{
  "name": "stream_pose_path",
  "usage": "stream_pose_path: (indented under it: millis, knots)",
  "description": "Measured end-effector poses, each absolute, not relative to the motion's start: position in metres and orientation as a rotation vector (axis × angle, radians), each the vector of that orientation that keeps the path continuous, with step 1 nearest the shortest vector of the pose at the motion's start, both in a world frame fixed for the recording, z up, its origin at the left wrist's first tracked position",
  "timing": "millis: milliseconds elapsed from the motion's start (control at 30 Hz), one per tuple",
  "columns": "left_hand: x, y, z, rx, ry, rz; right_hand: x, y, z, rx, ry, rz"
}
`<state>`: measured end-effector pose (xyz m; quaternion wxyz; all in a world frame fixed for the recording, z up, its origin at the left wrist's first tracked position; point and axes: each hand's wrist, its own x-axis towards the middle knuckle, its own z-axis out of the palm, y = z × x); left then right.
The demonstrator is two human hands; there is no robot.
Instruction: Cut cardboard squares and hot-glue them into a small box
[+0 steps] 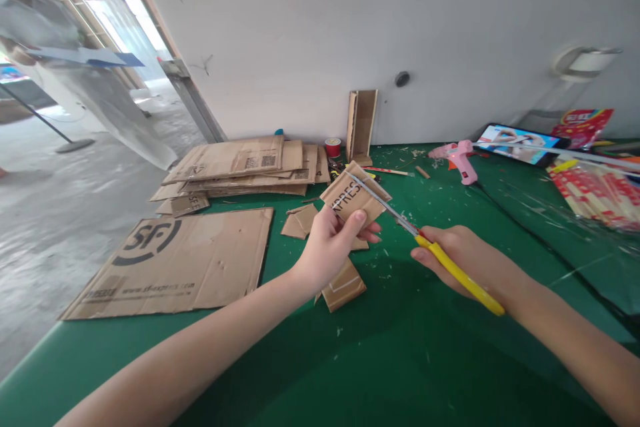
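Between thumb and fingers, my left hand (335, 233) grips a small piece of cardboard (345, 199) with part of the word "EXPRESS" printed on it. My right hand (457, 257) is closed round the yellow handles of a pair of scissors (460, 275). The scissors' blades reach up and left and lie along the cardboard's upper right part; whether they are cutting through it I cannot tell. Below my left hand, a cardboard scrap (344, 287) lies on the green table (390, 360), and more small cardboard scraps (300, 220) lie to its left.
Stacked cardboard sheets (240, 163) and a large printed sheet (200, 260) lie left. An upright cardboard channel (363, 123) stands by the white wall panel (300, 47). At right are a pink glue gun (465, 160) with its cord, a phone (523, 143) and red-and-white packets (595, 193). A person (75, 73) stands far left.
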<state>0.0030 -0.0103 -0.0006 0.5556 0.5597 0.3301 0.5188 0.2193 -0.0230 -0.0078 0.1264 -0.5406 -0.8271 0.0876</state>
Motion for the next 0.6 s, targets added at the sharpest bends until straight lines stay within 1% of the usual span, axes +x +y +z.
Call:
stream_pose_path:
  millis: [267, 433, 600]
  knots:
    - [0.002, -0.01, 0.0, 1.311, 0.781, 1.2, 0.22, -0.021, -0.011, -1.592, -2.402, 0.24]
    - [0.004, -0.007, -0.001, 1.225, 0.805, 1.211, 0.221, -0.017, -0.016, -1.547, -2.357, 0.36]
    - [0.0, 0.002, -0.003, 1.125, 0.778, 1.32, 0.227, -0.017, -0.017, -1.4, -2.361, 0.594]
